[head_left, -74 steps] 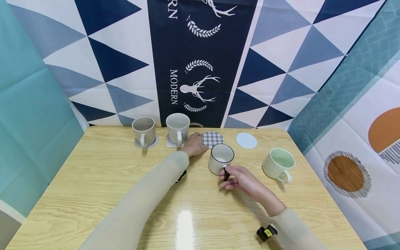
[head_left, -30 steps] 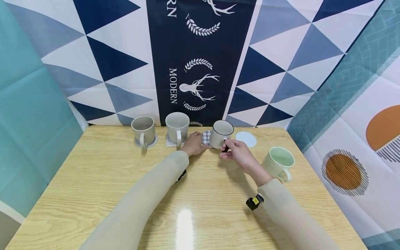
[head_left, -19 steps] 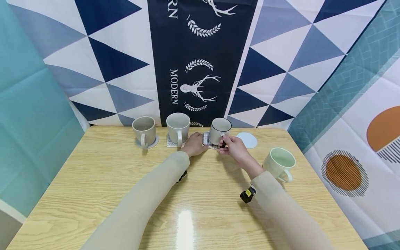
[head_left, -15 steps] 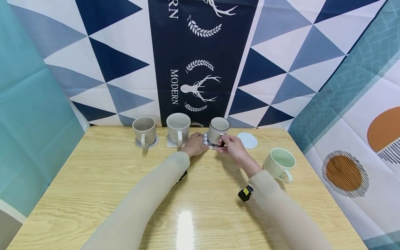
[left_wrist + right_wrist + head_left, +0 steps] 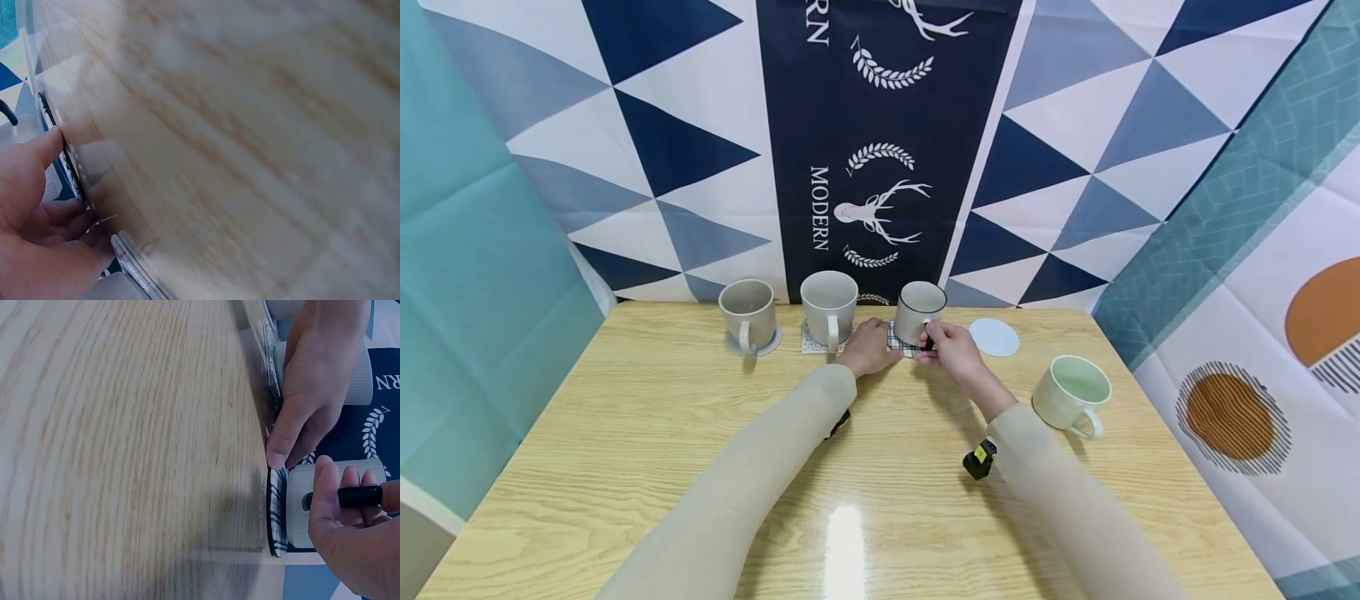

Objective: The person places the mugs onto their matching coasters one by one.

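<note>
My right hand (image 5: 958, 352) grips the dark handle of a white mug (image 5: 917, 318) with a black rim. The mug stands upright on the round plaid coaster (image 5: 277, 512), covering much of it. In the right wrist view the fingers curl round that handle. At the coaster's left edge, my left hand (image 5: 868, 346) holds it between thumb and fingers. The left wrist view has the left thumb (image 5: 53, 144) against the coaster's rim, with the other fingers partly hidden. Just left of this hand, a larger white mug (image 5: 828, 302) sits on a square patterned coaster (image 5: 811, 343).
A grey mug (image 5: 748, 307) on a round grey coaster (image 5: 768, 343) stands at the far left. To the right lie a pale round coaster (image 5: 994, 337) and a light green mug (image 5: 1071, 392) directly on the wooden table (image 5: 625, 467). Patterned cloth (image 5: 700, 192) hangs behind the table's back edge.
My right hand has carried the black-rimmed mug from the table back onto the plaid coaster, then slightly left across it. My left hand has stayed at the coaster's edge.
</note>
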`<state>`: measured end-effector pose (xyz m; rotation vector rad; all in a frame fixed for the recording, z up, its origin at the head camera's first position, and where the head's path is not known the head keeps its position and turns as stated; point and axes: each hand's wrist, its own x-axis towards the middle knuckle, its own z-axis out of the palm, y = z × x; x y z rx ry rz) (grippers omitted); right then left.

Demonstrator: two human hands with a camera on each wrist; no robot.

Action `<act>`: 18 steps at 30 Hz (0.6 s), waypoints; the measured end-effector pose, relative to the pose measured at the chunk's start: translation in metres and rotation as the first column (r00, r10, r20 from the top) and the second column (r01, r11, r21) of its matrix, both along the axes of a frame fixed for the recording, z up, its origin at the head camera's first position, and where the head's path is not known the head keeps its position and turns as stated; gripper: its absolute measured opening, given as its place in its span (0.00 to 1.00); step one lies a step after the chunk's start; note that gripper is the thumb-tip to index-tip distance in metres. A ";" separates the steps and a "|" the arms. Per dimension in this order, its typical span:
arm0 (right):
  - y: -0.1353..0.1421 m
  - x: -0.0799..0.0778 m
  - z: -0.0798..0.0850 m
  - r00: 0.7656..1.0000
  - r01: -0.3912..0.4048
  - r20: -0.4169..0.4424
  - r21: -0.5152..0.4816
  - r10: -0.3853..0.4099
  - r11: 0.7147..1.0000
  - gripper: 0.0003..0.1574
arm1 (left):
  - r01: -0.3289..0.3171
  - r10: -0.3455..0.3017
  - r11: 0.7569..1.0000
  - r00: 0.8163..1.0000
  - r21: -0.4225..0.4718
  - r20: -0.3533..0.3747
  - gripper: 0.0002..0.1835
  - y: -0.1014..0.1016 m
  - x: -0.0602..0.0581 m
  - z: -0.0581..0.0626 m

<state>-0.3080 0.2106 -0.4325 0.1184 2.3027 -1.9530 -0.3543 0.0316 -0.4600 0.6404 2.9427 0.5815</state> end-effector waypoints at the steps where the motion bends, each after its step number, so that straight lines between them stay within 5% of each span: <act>1: 0.000 0.000 0.000 1.000 0.003 -0.002 0.004 -0.003 1.000 0.25 | 0.000 0.000 1.000 1.000 0.003 -0.001 0.37 0.000 0.000 0.000; 18: -0.005 -0.001 -0.003 1.000 0.028 0.007 0.013 -0.028 1.000 0.25 | -0.008 0.008 1.000 1.000 -0.003 0.002 0.37 0.001 -0.001 -0.002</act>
